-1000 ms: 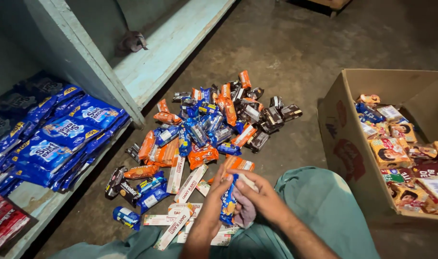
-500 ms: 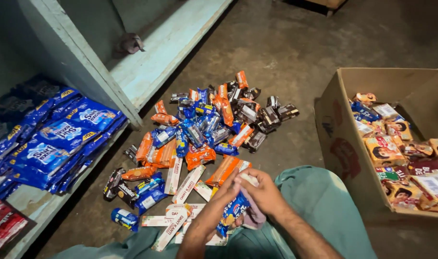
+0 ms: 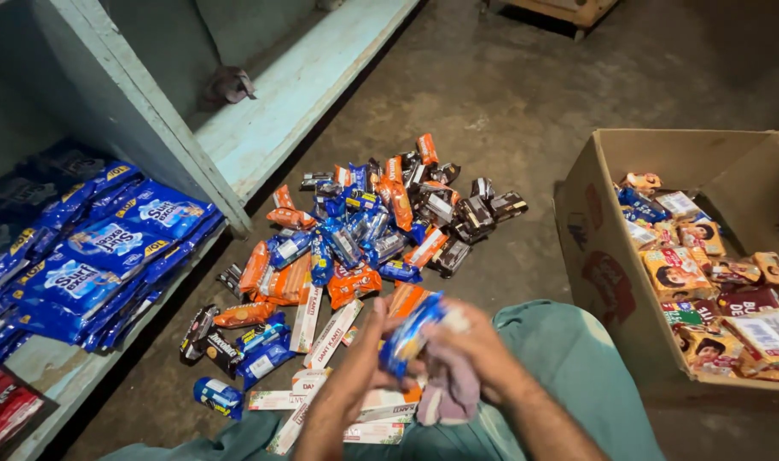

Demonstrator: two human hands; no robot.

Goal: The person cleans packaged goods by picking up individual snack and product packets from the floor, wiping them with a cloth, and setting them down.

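Both hands meet low in the head view, over my lap. My left hand [image 3: 353, 376] and my right hand [image 3: 477, 348] together hold a small blue snack packet [image 3: 409, 335]. A pale pinkish cloth [image 3: 449, 388] hangs from under my right hand, against the packet. Just beyond the hands, a pile of small packets [image 3: 368, 235] in orange, blue, brown and white lies spread on the concrete floor. My green-clad knee [image 3: 569, 367] is to the right of the hands.
A pale green wooden shelf [image 3: 74, 367] at the left holds stacked blue packets [image 3: 95, 256] and some red ones [image 3: 1, 414]. An open cardboard box [image 3: 598, 256] with assorted biscuit packs stands at the right. A grey rag [image 3: 227, 84] lies on the upper shelf board.
The blue packet has been raised and turned between both hands, and the cloth has come up against it. The pile on the floor is unchanged.
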